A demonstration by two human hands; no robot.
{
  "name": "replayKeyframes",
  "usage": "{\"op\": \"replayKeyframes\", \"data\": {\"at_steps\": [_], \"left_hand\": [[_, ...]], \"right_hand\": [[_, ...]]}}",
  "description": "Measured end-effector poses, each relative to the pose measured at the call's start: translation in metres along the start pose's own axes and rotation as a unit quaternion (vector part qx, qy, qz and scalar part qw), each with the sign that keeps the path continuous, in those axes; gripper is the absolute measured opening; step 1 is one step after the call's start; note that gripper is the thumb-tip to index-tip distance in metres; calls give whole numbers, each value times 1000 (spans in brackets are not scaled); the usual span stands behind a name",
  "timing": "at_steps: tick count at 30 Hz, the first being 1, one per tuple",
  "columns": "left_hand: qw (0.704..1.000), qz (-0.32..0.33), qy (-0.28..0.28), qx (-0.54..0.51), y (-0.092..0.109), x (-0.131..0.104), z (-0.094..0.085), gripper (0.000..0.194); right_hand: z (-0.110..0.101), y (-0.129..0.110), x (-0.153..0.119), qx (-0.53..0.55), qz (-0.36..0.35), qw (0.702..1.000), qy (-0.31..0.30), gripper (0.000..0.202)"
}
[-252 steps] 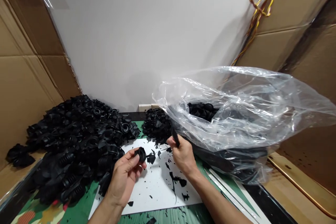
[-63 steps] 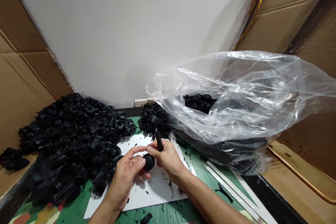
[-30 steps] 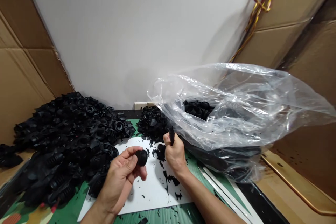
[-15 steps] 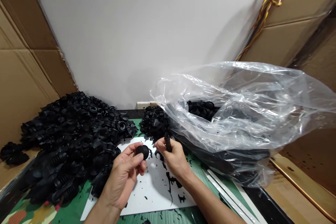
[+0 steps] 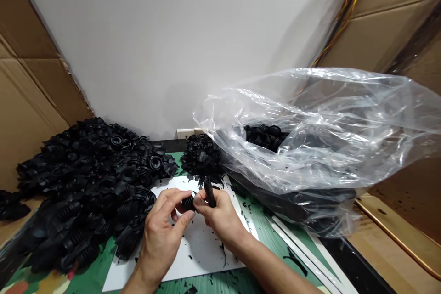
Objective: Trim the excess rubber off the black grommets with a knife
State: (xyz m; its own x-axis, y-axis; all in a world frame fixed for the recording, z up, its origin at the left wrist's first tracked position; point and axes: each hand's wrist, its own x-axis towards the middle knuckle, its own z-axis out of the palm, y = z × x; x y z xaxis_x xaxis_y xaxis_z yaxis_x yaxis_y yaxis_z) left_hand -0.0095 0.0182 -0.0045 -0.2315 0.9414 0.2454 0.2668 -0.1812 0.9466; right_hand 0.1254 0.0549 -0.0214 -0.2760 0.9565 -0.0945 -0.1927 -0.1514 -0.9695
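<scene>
One small black ribbed piece [image 5: 188,203], part hidden by left hand's [image 5: 164,225] pinch | right hand [image 5: 220,213] grips dark stick [image 5: 209,193], low end hidden

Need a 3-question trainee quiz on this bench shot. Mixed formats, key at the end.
1. Short answer: which hand grips the black stick-like tool?
2. True or false: the big black pile on the left lies inside the clear plastic bag.
3. Fill in: the flat sheet beneath both hands is ____.

Key: 1, right hand; 2, false; 3, white.
</scene>
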Motion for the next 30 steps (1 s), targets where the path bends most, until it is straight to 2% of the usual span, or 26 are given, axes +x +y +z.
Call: {"op": "replayKeyframes", "data": {"at_steps": [3,7,10,14,18,25,30], "left_hand": [[999,19,-15,28,-3,-1,0,31],[999,13,0,43,-7,-1,2,33],[999,-46,-10,7,-7,-1,2,32],[986,-138,-12,-94,-7,1,3,30],[978,-169,15,-125,-6,2,4,29],[973,-181,17,-139,-8,2,3,27],[985,-136,-4,-110,-11,2,3,27]], "right_hand": [[1,1,0,84,45,995,-12,36],[1,3,0,151,64,986,-25,38],[1,3,0,163,71,984,-29,39],[1,2,0,168,75,983,-25,41],[0,2,1,175,86,981,-14,42],[-1,3,1,174,114,978,-28,44],[0,4,2,175,114,976,-59,47]]}}
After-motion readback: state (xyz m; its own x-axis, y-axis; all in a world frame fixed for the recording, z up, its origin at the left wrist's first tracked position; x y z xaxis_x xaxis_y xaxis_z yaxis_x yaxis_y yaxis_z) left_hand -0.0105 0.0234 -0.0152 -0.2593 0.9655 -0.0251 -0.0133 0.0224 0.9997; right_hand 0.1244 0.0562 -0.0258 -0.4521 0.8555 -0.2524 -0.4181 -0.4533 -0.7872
